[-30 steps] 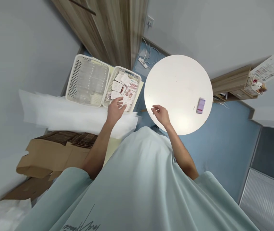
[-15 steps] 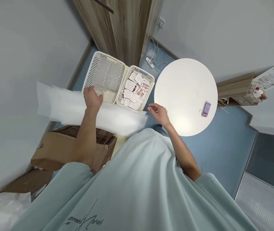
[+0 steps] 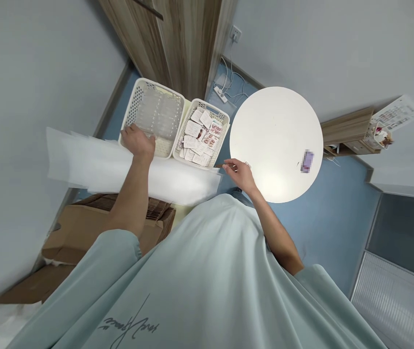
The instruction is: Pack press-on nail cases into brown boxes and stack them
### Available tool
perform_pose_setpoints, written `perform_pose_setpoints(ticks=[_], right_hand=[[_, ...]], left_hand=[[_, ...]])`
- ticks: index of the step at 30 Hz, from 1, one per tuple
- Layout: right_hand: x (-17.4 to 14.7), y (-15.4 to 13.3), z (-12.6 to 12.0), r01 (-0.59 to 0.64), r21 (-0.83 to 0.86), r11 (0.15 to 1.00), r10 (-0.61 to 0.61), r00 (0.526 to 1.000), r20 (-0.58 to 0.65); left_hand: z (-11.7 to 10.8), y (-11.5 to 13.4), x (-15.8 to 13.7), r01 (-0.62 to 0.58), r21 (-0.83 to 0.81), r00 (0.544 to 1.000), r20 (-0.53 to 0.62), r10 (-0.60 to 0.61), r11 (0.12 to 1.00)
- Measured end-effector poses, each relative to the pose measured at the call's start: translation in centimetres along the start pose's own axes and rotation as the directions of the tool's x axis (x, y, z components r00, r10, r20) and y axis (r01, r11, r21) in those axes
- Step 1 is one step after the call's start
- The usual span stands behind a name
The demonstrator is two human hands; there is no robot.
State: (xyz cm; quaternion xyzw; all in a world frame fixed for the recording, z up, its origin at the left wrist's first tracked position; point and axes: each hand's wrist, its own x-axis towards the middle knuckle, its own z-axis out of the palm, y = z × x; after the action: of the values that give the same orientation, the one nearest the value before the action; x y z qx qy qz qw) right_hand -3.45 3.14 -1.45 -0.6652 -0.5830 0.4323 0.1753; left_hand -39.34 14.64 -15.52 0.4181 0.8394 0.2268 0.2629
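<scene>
My left hand [image 3: 138, 141] is at the near left corner of a white perforated basket [image 3: 132, 104], fingers bent over the rim and thumb apart. Whether it presses on the rim I cannot tell. Inside that basket lie stacked clear plastic trays [image 3: 157, 112]. Right beside it stands a second white basket [image 3: 226, 117] full of small white printed cards [image 3: 191, 142], some with reddish pictures. My right hand [image 3: 241, 174] hovers by the near left edge of the round white table [image 3: 276, 131], fingers loosely extended, with nothing visible in the grip.
White translucent sheets [image 3: 94, 162] lie in front of the baskets. Below them are folded brown cardboard boxes [image 3: 79, 228]. A blurred purple object [image 3: 307, 161] rests on the table. A power strip [image 3: 220, 94] with cables sits on the floor beside the wooden cabinet [image 3: 185, 43].
My left hand has lowered onto the basket's corner, its fingers more bent. My right hand has barely moved. The whole view has shifted slightly.
</scene>
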Motion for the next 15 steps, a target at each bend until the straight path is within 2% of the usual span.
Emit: perform_pose_setpoints(ticks=[4,9,12,13,15], right_hand=[[-0.3,0.3,-0.2,0.002,0.002,1.0,-0.002,1.0,0.002],[-0.7,0.5,-0.6,0.02,0.014,1.0,-0.02,1.0,0.014],[-1.0,0.7,-1.1,0.038,0.029,0.999,-0.038,0.999,0.01],[-1.1,0.8,-1.3,0.044,0.038,0.998,-0.044,0.999,0.009],[-1.2,1.2,-1.8,0.053,0.063,0.997,-0.054,0.999,0.01]], left_hand=[[-0.2,-0.3,-0.2,0.022,0.042,1.0,0.0,-0.022,0.999],[-0.6,-0.7,-0.5,0.024,-0.026,1.0,-0.013,-0.024,0.999],[-1.2,-0.7,-1.0,0.019,0.026,0.999,-0.025,-0.019,0.999],[-1.5,-0.5,-1.3,0.001,0.043,0.999,-0.037,0.001,0.999],[-2.2,0.4,-2.1,-0.163,0.003,0.987,-0.008,0.163,0.987]])
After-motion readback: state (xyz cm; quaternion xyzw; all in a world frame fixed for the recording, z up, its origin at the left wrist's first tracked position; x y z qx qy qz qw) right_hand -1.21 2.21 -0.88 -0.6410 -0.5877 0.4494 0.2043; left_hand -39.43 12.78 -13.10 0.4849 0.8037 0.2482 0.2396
